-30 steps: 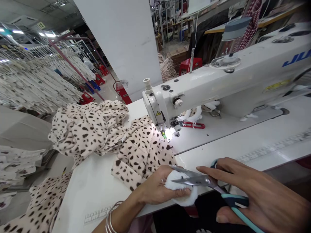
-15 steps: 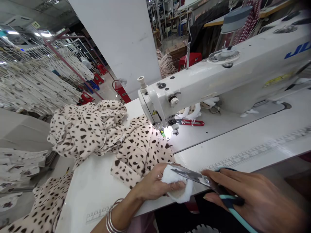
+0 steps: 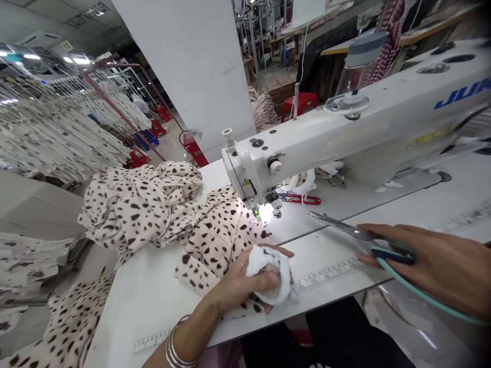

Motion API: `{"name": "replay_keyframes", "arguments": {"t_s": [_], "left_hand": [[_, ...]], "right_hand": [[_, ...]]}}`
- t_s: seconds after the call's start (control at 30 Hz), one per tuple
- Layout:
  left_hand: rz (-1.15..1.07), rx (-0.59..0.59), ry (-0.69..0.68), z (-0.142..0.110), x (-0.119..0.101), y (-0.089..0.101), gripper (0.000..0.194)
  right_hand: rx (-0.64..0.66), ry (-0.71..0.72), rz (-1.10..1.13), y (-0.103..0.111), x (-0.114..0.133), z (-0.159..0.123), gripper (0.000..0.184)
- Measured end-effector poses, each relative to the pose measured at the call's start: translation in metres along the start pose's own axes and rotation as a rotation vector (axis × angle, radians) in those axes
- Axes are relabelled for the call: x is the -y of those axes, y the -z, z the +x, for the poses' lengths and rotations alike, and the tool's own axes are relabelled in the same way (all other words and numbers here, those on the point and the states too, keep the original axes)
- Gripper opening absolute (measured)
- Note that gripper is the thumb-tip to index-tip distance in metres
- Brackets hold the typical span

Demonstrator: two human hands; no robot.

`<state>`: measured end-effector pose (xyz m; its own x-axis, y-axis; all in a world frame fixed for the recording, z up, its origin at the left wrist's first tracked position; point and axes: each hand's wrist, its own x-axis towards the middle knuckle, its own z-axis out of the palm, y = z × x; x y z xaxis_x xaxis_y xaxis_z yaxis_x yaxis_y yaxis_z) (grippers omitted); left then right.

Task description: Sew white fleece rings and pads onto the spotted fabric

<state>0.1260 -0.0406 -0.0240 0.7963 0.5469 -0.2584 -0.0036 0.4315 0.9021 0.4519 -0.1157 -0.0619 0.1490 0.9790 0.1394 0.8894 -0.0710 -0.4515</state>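
My left hand [image 3: 240,281] is closed around a small fluffy white fabric piece [image 3: 286,278], its thumb pressed on a beige patch in the middle. In my right hand [image 3: 433,260] is a pair of scissors [image 3: 345,227] with dark and teal handles, the blades pointing left over the table and apart from the fabric piece. Beyond my left hand, spotted plush fabric [image 3: 215,240] lies under the needle area of the white sewing machine [image 3: 326,138], whose lamp is lit.
A heap of spotted fabric [image 3: 130,204] lies at the table's left. Red thread snips [image 3: 303,199] and white-trimmed scraps lie behind the needle. A printed ruler [image 3: 330,273] runs along the front edge. A white pillar [image 3: 192,66] and racks of hanging garments [image 3: 49,122] stand beyond.
The scissors have moved away from the white fabric piece, up and to the right with my right hand. My left hand has shifted slightly up and left, still holding the piece.
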Motion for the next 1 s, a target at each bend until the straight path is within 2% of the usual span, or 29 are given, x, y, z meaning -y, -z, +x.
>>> {"name": "replay_keyframes", "arguments": {"t_s": [0.1,0.17,0.2,0.27,0.33,0.4,0.43,0.5,0.57,0.67,0.83,0.9,1.0], "left_hand": [[-0.17,0.033,-0.022,0.003,0.001,0.002,0.064],[-0.238,0.054,-0.023,0.005,0.0,0.003,0.059],[-0.264,0.064,-0.019,0.005,0.0,0.004,0.056],[-0.302,0.074,-0.013,0.006,0.0,0.005,0.053],[-0.32,0.073,-0.012,0.006,0.0,0.005,0.052],[-0.317,0.076,0.003,0.006,0.001,0.004,0.051],[-0.305,0.079,0.018,0.006,0.002,0.004,0.05],[-0.272,0.068,0.041,0.005,0.002,0.003,0.046],[-0.239,0.042,0.041,0.004,0.003,0.003,0.043],[-0.214,0.028,0.007,0.004,0.004,0.003,0.043],[-0.22,-0.032,0.026,0.004,0.005,0.001,0.043],[-0.221,-0.063,0.024,0.004,0.005,0.0,0.043],[-0.221,-0.12,-0.017,0.003,0.006,-0.002,0.04]], "right_hand": [[0.1,0.121,-0.123,0.006,-0.047,0.034,0.045],[0.074,0.201,-0.144,0.01,-0.063,0.052,0.048],[0.029,0.235,-0.159,0.013,-0.063,0.057,0.051],[-0.096,0.268,-0.196,0.016,-0.046,0.058,0.058],[-0.15,0.226,-0.157,0.016,-0.007,0.047,0.061],[0.108,0.092,0.147,0.009,0.042,0.033,0.053],[0.187,0.083,0.3,0.004,0.066,0.027,0.057],[0.271,0.134,0.471,-0.008,0.106,0.019,0.052],[0.266,0.147,0.548,-0.019,0.129,0.017,0.038],[0.256,0.073,0.681,-0.028,0.134,0.019,0.031],[0.411,-0.112,0.901,-0.029,0.119,0.019,0.045],[0.393,-0.104,0.87,-0.03,0.119,0.016,0.047],[0.28,-0.029,0.789,-0.033,0.125,0.008,0.044]]}}
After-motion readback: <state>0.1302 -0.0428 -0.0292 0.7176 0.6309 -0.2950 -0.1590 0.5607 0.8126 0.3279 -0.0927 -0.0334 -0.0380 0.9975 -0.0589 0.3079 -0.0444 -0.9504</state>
